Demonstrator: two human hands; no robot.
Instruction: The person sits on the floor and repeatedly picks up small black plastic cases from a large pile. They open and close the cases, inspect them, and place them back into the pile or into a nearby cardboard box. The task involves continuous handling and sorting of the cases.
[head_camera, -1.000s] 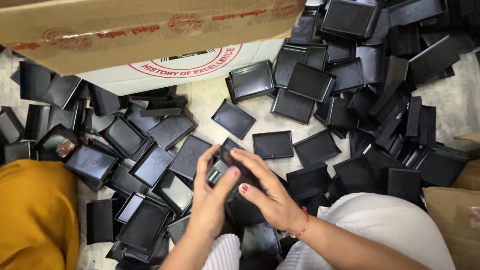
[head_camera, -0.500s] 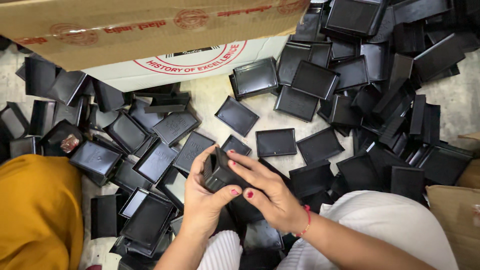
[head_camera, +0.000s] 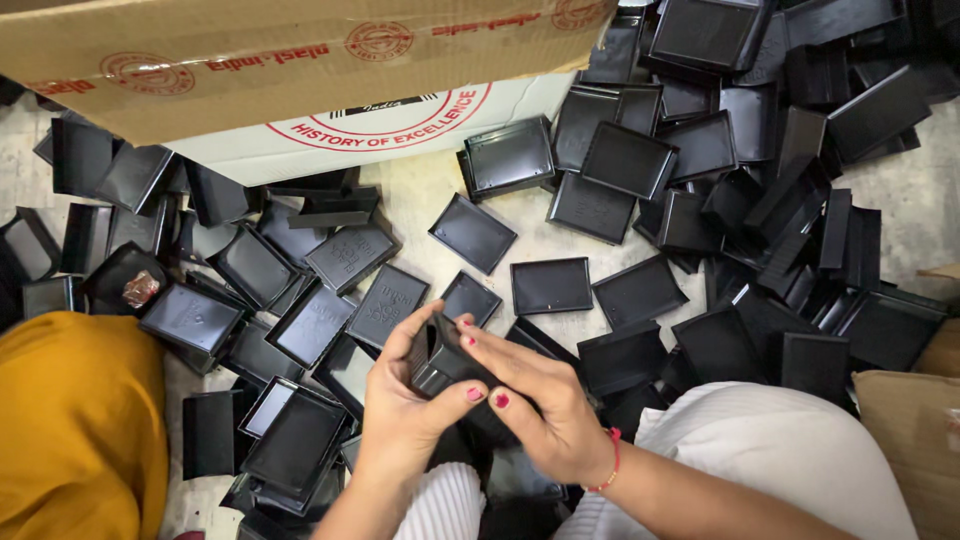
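Observation:
Both of my hands hold one small black plastic box low in the middle of the view. My left hand cups it from the left and below. My right hand, with red nails and a red thread at the wrist, presses its fingers over the box's right side. Around the hands the floor is strewn with several black plastic lids and trays, such as a flat lid just beyond my fingers and a tray to the left.
A large cardboard carton with red print lies across the top, with a white panel under it. A dense heap of black trays fills the right side. Yellow cloth sits at the lower left, white cloth at the lower right.
My hands have turned the black box and drawn it slightly closer together; the right fingers now lie over its side. The view has shifted a little.

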